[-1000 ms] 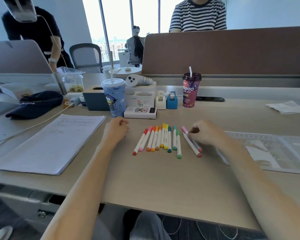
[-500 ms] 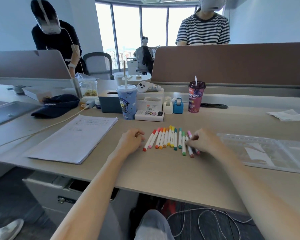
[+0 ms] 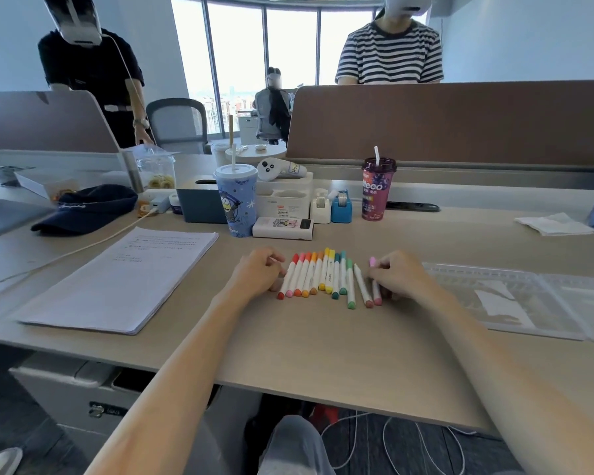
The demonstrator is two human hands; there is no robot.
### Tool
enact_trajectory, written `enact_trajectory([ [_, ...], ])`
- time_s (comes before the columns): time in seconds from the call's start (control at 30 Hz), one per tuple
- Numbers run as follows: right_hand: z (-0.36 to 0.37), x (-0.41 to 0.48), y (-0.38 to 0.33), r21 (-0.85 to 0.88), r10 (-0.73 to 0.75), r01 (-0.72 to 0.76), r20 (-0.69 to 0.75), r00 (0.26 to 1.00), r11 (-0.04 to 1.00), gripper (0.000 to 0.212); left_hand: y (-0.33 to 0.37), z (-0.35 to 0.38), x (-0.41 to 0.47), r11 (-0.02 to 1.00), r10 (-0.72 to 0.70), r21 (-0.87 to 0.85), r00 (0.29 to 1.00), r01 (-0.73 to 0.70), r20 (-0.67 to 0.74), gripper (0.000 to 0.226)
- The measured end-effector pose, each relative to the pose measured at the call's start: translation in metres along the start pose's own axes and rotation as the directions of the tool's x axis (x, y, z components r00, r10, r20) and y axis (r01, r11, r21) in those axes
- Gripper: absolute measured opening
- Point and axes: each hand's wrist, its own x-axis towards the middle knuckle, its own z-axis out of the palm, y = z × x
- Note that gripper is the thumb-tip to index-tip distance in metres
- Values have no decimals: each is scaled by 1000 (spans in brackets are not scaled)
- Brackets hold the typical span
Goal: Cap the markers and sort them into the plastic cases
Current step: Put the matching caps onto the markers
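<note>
Several capped markers [image 3: 323, 275] lie side by side on the desk, in colours from red through orange and yellow to green. My left hand [image 3: 258, 274] rests with loosely curled fingers against the red marker [image 3: 287, 279] at the row's left end. At the right end my right hand [image 3: 403, 275] pinches a pink marker [image 3: 377, 296], whose pink cap pokes out above the fingers. A loose marker [image 3: 362, 284] with a brownish end lies slanted just left of it. The open clear plastic case [image 3: 460, 269] lies flat on the desk right of my right hand.
A stack of printed paper [image 3: 124, 279] lies at the left. Behind the markers stand a blue cup [image 3: 235, 200], a white box [image 3: 283, 228], tape dispensers [image 3: 331, 207] and a purple drink cup [image 3: 378, 190]. A navy cap [image 3: 90, 209] and a tissue [image 3: 552, 224] lie farther out. Two people stand beyond the dividers.
My left hand has slid right until it touches the red marker. My right hand has drawn the two pink-side markers closer to the row. My view has tilted upward.
</note>
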Motion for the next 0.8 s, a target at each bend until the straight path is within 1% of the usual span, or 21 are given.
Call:
enact_trajectory([
  [0.07,-4,-1,4,90,14,-14,1,1000,996,30,0,1,2,1000,-3,8,1000,3,-2,21],
  [0.13,-7,-4,6,125,21,-20,-9,1000,992,27,0,2,3,1000,2,11,1000,-2,-13,21],
  [0.27,-9,-4,10,137,10,-10,-4,1000,991,19,2,6,3,1000,11,26,1000,-10,-26,22],
  [0.37,-8,-3,10,141,-13,7,44,999,990,14,5,5,2,999,10,34,1000,-10,-20,22],
  [0.47,-7,-5,7,143,-25,12,88,996,990,14,6,5,2,1000,6,22,1000,-6,-8,22],
  [0.6,-2,-11,7,167,-47,37,54,997,985,19,6,6,2,999,11,46,1000,-11,-5,24],
  [0.7,5,-17,9,148,-87,86,4,996,985,20,5,10,4,992,56,115,998,-53,-28,22],
  [0.8,9,-26,8,135,-121,127,-51,991,983,26,5,14,6,978,97,190,994,-86,-49,23],
])
